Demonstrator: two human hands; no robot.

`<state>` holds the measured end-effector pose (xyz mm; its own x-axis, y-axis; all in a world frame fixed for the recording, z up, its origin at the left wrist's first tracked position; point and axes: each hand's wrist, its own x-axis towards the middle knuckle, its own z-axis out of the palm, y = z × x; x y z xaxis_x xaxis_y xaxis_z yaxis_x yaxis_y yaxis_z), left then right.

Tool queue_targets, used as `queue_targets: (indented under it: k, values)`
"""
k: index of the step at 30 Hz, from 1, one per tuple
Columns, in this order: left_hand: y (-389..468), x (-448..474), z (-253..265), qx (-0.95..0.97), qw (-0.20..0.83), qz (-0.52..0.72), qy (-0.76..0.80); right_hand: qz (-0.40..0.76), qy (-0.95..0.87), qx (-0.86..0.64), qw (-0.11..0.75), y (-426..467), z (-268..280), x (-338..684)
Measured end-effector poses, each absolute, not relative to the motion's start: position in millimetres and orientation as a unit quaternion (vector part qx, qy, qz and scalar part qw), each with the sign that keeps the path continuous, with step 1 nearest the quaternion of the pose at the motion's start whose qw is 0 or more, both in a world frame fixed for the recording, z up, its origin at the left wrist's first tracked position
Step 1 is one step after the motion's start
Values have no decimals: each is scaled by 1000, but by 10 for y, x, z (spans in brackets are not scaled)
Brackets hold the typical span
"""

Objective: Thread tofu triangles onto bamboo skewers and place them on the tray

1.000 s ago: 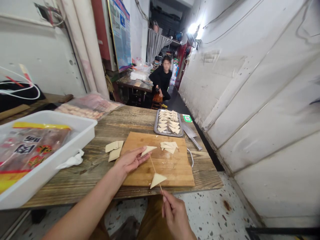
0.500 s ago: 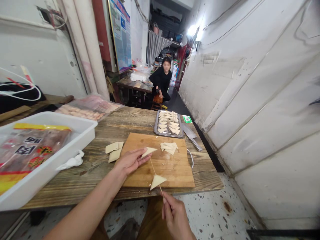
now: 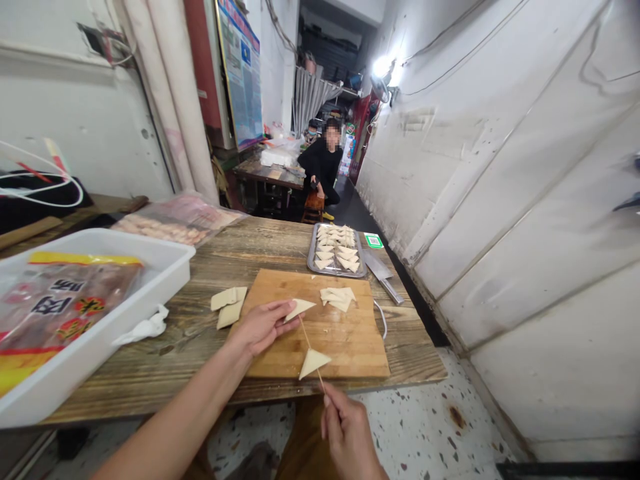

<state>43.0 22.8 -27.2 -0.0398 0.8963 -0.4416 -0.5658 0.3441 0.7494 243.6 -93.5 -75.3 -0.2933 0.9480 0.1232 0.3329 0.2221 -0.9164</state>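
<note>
My left hand [image 3: 267,325] pinches a pale tofu-sheet triangle [image 3: 301,308] above the cutting board [image 3: 285,360]. The tip of a thin wooden skewer [image 3: 305,332] meets this triangle's lower edge; how deep it goes I cannot tell. My right hand [image 3: 349,427] grips the skewer's lower end, just past the board's front edge. A second triangle [image 3: 314,362] is threaded partway along the skewer, between my hands. Several more pale pieces [image 3: 339,297] lie in a loose pile at the board's back right. Square sheets [image 3: 231,308] rest left of the board.
A metal tray [image 3: 313,265] of folded triangles stands behind the board, with a cleaver [image 3: 379,268] to its right. At left, a white bin [image 3: 165,270] holds a packaged bag [image 3: 70,300]. A person in black [image 3: 323,163] sits beyond the table.
Little differs. The skewer and both hands keep nearly the same positions, and the view has shifted very slightly.
</note>
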Motion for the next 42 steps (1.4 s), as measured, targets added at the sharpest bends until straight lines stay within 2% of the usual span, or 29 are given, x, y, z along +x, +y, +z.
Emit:
queue_targets:
  k: [14,28,42]
  values:
    - [137,509,-263,179,677,549,458,379,-702,-470,378,-895,-741,2362]
    - [173,511,-278,185,657,558,473,259,-742,-468,403,-870,-806,2328]
    - [84,661,-303,166,673,532,487,225,-759,-482,376,-791,-781,2283]
